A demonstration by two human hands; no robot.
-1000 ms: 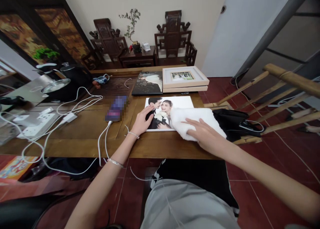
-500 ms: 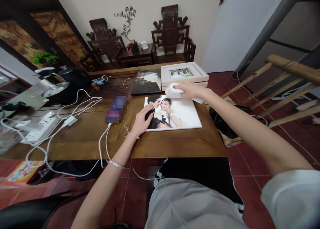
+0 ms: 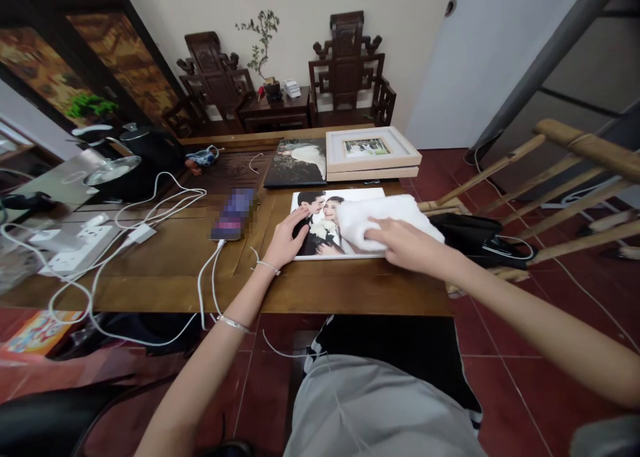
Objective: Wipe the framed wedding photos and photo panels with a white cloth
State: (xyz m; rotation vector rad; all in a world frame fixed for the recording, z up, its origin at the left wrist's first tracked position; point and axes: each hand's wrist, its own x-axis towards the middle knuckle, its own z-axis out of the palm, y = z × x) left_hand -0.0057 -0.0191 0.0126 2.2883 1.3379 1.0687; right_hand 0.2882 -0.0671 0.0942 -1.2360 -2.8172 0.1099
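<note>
In the head view, the left hand (image 3: 287, 241) rests open, fingers spread on the left edge of a photo panel (image 3: 324, 229) lying flat on the counter (image 3: 345, 294); the right hand (image 3: 404, 245) grips a white cloth (image 3: 387, 214) over the panel's right part; framed pictures (image 3: 373, 158) lie stacked just beyond.

- Hands (image 3: 287, 239): two
- White cloth (image 3: 387, 212): one
- Unframed photo panels (image 3: 323, 234): two
- Wooden picture frames (image 3: 370, 149): two
- Phone (image 3: 233, 214): one
- White power strip (image 3: 77, 250): one
- Bracelets (image 3: 233, 323): two
- Glass-lidded pot (image 3: 113, 170): one
- Leafy plants (image 3: 91, 105): two
- Carved dark-wood chairs (image 3: 347, 64): two
- Wooden side table (image 3: 277, 114): one
- Bamboo chair (image 3: 575, 144): one
- Worktop (image 3: 350, 290): one
</note>
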